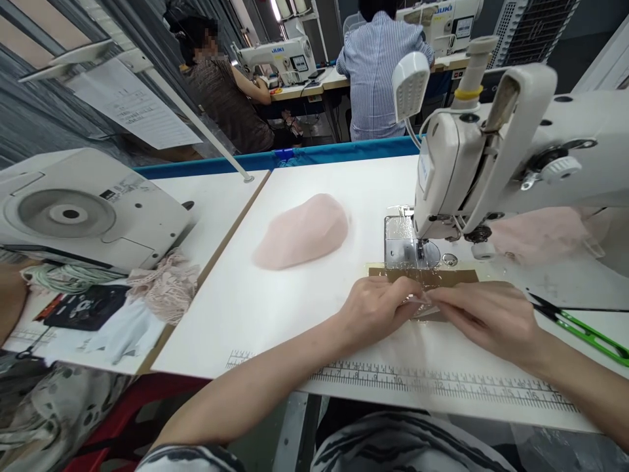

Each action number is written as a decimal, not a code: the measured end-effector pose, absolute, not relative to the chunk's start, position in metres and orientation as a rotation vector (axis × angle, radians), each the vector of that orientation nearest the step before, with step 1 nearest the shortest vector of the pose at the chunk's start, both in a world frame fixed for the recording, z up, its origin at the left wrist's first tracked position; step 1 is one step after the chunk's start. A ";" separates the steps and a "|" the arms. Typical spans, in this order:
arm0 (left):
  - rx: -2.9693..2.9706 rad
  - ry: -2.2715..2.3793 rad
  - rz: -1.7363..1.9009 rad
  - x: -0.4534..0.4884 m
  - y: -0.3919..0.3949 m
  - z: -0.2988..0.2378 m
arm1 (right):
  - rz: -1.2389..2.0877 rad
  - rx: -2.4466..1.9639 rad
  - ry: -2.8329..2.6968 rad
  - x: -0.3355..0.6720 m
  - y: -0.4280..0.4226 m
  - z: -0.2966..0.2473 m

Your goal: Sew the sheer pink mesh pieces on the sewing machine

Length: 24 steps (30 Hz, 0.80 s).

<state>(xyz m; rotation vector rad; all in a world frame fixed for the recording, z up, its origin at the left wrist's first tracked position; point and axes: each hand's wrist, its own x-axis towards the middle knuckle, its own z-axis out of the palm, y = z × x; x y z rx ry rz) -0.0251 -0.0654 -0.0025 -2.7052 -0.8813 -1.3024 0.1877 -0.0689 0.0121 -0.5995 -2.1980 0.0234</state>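
Observation:
Just in front of the needle area of a white sewing machine [452, 164], my left hand [381, 305] and my right hand [491, 318] meet with fingertips almost together. Both are closed in a pinch on a small piece of thin, pale sheer fabric [417, 300]. Its full shape is hidden by my fingers. Beneath them lies a brown strip [464, 276] on the table, against the metal needle plate [399, 242]. A flat pale pink fabric piece [307, 233] rests to the left, apart from my hands.
Green-handled thread snips [584, 331] lie at the right. More pink fabric [540, 233] sits behind the machine arm. A printed ruler [393, 379] runs along the front edge of the table. At left are another machine [83, 203] and a bundle of pink cord [164, 285]. Two people sit beyond.

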 end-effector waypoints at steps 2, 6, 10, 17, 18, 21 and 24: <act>-2.728 -0.931 -1.286 -0.025 -0.067 -0.002 | -0.116 -0.514 -2.243 0.191 -0.068 0.013; -2.729 -0.834 -1.286 -0.024 -0.068 0.001 | -0.223 -0.436 -2.313 0.199 -0.076 0.008; -2.680 -0.758 -1.370 -0.022 -0.067 0.000 | -0.267 -0.567 -2.281 0.198 -0.093 0.000; -2.732 -0.877 -1.367 -0.022 -0.075 0.005 | -0.231 -0.460 -2.299 0.204 -0.084 0.012; -2.781 -0.937 -1.352 -0.022 -0.077 0.007 | -0.168 -0.429 -2.318 0.205 -0.080 0.016; -2.958 -1.196 -1.236 -0.021 -0.081 0.011 | 0.136 -0.528 -2.333 0.203 -0.071 0.023; -2.976 -1.400 -1.038 -0.019 -0.078 0.007 | 0.453 -0.749 -2.297 0.195 -0.066 0.020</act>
